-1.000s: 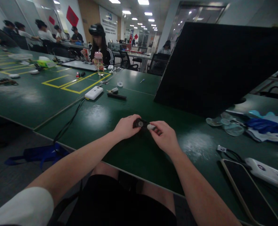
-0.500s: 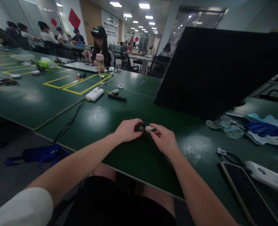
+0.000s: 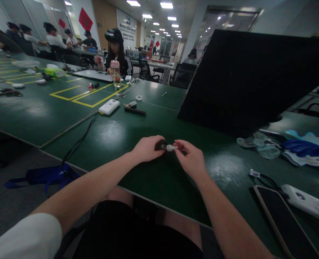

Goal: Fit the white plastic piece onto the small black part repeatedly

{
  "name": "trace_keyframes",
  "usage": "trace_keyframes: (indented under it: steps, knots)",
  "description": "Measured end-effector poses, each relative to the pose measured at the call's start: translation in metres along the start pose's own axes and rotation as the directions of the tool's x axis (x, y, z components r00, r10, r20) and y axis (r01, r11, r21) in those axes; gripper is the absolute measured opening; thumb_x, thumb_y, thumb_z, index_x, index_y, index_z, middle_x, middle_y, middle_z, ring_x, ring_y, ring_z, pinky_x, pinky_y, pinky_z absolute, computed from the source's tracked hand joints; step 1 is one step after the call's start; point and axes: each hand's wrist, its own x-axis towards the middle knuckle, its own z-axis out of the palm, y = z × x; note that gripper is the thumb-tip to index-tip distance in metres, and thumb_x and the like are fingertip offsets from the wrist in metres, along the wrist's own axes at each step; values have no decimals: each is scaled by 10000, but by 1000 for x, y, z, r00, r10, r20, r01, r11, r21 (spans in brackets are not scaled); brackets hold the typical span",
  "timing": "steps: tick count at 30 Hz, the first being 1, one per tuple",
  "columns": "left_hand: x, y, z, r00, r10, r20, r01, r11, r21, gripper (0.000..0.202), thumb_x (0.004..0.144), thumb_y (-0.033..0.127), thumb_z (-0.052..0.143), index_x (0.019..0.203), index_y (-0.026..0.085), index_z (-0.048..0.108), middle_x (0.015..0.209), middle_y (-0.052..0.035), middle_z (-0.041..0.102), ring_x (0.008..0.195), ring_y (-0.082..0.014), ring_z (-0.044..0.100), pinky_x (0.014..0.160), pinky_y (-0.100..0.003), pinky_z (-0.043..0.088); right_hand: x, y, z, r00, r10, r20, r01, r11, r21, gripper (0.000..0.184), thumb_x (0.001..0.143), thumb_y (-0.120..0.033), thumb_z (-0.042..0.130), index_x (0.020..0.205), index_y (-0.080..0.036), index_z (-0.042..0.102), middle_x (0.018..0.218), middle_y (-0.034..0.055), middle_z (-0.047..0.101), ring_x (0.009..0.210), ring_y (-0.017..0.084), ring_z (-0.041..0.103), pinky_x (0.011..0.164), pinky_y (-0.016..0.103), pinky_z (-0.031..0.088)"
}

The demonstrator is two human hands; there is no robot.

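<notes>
My left hand (image 3: 150, 148) is closed around a small dark rounded part (image 3: 160, 145), most of which the fingers hide. A small whitish knobbed piece (image 3: 170, 148) lines up against the dark part's right end; whether the two are joined I cannot tell. Thumb and forefinger of my right hand (image 3: 189, 157) pinch the thin right end of that whitish piece. Both hands are just above the green table (image 3: 154, 183), near its front edge.
A large black panel (image 3: 246, 82) leans at the right. Behind my hands lie a white power bank (image 3: 109, 107) with a cable and a black bar (image 3: 135, 110). Translucent fan blades (image 3: 267, 149), gloves (image 3: 305, 148) and a phone (image 3: 286, 219) lie right. A person (image 3: 116, 59) sits opposite.
My right fingers have drawn slightly to the right, to the thin end of the whitish piece, so more of it shows. My left hand has stayed almost still around the dark part.
</notes>
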Motion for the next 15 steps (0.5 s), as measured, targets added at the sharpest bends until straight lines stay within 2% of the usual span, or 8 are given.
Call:
trace_keyframes:
  steps: [5,9,15]
  knots:
    - [0,-1,0,1000,-12,13,12,1000,2,429,840,355,684,1254,271,607,1177,-39,716,1038,-253,686,886,-389,555,0,-2,-4,1000,-17,-20,16,999,-31,330,919,-252,619,1237,-213,698,1105,87,757,961,234,722,877,424,590]
    - [0,-4,3,1000,-6,3,6,1000,-21,465,835,378,693,1282,278,611,1190,-52,685,1067,-249,671,944,-401,549,-1,0,-2,1000,-15,13,16,998,-58,325,920,-269,624,1232,-219,697,1092,81,762,944,231,724,829,398,589]
    - [1,-8,7,1000,-8,1,8,997,-81,483,821,401,717,1284,290,634,1264,-59,634,1096,-231,654,994,-396,542,1,3,4,999,44,14,-41,988,-150,184,928,-361,627,1000,-246,751,930,46,762,774,208,693,706,358,541]
